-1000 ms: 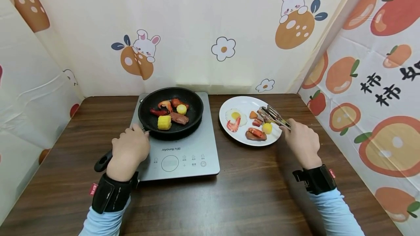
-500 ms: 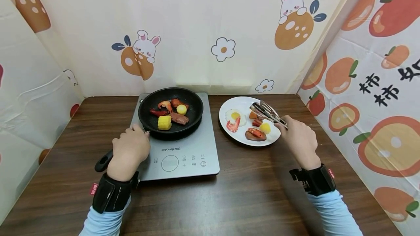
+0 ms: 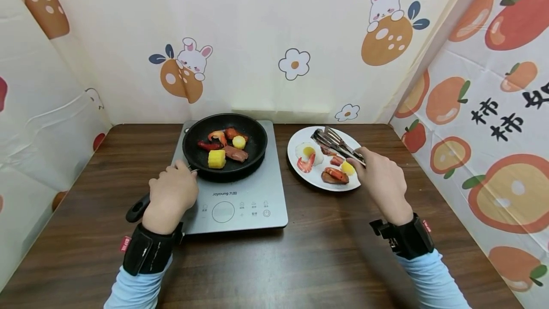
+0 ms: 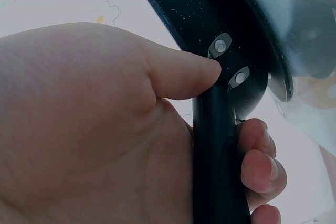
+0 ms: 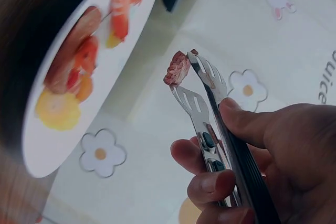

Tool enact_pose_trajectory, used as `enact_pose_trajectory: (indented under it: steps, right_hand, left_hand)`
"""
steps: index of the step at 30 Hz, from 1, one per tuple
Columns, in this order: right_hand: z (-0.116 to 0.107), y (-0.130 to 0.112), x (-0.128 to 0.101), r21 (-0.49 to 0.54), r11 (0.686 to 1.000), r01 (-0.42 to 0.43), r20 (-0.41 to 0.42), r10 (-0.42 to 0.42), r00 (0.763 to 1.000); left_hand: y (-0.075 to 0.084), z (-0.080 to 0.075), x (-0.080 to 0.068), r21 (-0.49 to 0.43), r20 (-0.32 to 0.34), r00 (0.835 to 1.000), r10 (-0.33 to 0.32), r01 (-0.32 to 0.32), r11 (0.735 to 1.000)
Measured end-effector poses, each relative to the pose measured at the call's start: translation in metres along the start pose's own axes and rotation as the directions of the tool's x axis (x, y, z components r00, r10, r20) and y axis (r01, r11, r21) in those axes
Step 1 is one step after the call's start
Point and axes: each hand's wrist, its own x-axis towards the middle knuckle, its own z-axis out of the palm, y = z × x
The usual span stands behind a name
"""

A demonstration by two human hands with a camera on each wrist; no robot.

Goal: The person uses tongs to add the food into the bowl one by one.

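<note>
My left hand (image 3: 173,197) grips the black handle (image 4: 215,150) of a frying pan (image 3: 254,144), with the thumb along its top near the rivets. Corn (image 3: 216,159), a sausage-like meat piece (image 3: 236,153), a yellow ball (image 3: 238,142) and reddish seafood pieces lie in the pan. In my right hand (image 3: 383,182) are metal food tongs (image 5: 212,124), held over a white plate (image 3: 306,180). Their tips pinch a small reddish-brown meat piece (image 5: 177,69). On the plate lie a fried egg (image 3: 309,148), a shrimp (image 3: 306,164), a meat slice (image 3: 330,178) and a yellow round piece (image 3: 348,169).
Under the pan sits a silver induction cooktop (image 3: 257,194) with a touch panel. The plate stands to its right on the dark wooden table (image 3: 317,252). Patterned cloth walls (image 3: 257,23) enclose the back and both sides.
My right hand and the tongs have moved left across the plate, toward the fried egg. The left hand still holds the pan handle, and the pan stays on the cooktop.
</note>
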Motion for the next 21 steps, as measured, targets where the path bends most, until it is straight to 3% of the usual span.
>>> enact_pose_trajectory:
  steps: [10,21]
  right_hand:
    - [-0.007,-0.042,0.004,0.012,0.997,0.082,-0.038,-0.081,0.996]
    - [-0.005,-0.106,0.009,0.011,0.972,0.233,-0.105,-0.231,0.967]
  left_hand:
    - [0.0,0.0,0.0,-0.009,-0.002,1.0,0.001,-0.001,1.0]
    - [-0.001,-0.001,0.0,-0.021,0.008,1.0,-0.001,0.001,1.0]
